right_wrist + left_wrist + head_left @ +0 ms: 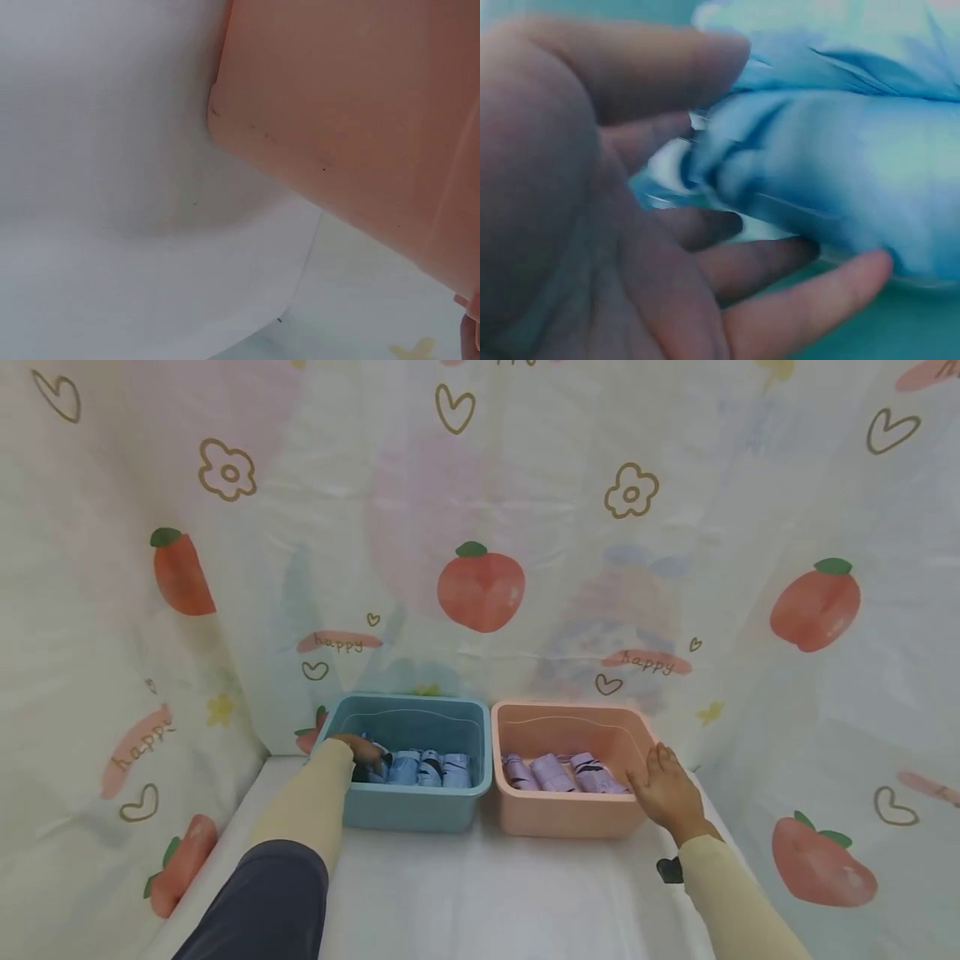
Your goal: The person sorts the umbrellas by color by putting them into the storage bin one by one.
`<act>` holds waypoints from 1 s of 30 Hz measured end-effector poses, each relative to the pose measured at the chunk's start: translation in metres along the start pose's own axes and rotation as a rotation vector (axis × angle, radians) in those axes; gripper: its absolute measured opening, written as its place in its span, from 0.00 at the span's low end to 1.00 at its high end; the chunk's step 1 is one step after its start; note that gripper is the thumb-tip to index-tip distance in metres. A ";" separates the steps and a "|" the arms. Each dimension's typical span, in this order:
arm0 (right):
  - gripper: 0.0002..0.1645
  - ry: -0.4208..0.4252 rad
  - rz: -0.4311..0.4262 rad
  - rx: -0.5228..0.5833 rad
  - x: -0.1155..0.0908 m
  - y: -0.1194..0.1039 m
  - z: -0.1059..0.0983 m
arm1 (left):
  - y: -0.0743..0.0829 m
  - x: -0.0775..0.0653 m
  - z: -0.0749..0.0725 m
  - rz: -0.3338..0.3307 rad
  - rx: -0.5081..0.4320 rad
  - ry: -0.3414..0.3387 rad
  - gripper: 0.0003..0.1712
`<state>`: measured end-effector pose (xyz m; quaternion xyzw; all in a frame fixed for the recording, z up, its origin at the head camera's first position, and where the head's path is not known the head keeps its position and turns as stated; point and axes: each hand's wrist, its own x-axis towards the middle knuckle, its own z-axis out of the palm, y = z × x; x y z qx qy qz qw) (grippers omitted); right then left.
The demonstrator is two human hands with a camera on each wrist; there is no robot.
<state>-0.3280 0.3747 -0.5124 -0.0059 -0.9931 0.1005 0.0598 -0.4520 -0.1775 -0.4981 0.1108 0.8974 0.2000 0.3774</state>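
My left hand [365,752] reaches into the left end of a blue bin [411,812], at the leftmost of several light blue rolls with dark marks. In the left wrist view that blue roll [817,165] lies between thumb and spread, slightly bent fingers [802,307], with fingertips right at its lower side. My right hand [669,793] lies along the right rim of a pink bin [570,818], fingers straight. Inside the pink bin lie several purple rolls [552,772], some with dark marks. The right wrist view shows the bin's outer wall [337,112] and part of a fingertip at the edge.
Both bins stand side by side on a white tabletop [495,893], against a fruit-printed curtain [480,668] that also covers both sides. A small black object [670,870] shows by the right wrist.
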 end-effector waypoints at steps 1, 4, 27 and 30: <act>0.53 -0.002 0.000 0.003 0.001 0.000 -0.001 | 0.001 -0.002 -0.003 0.011 0.030 0.023 0.37; 0.54 -0.021 0.010 0.010 0.004 0.001 -0.004 | 0.011 -0.012 -0.016 0.055 0.052 0.089 0.34; 0.49 -0.084 -0.174 -0.032 0.035 0.010 -0.032 | -0.057 -0.080 0.000 0.339 0.345 0.796 0.33; 0.50 -0.055 -0.202 -0.081 0.032 0.008 -0.030 | -0.057 -0.075 0.012 0.350 0.384 0.861 0.36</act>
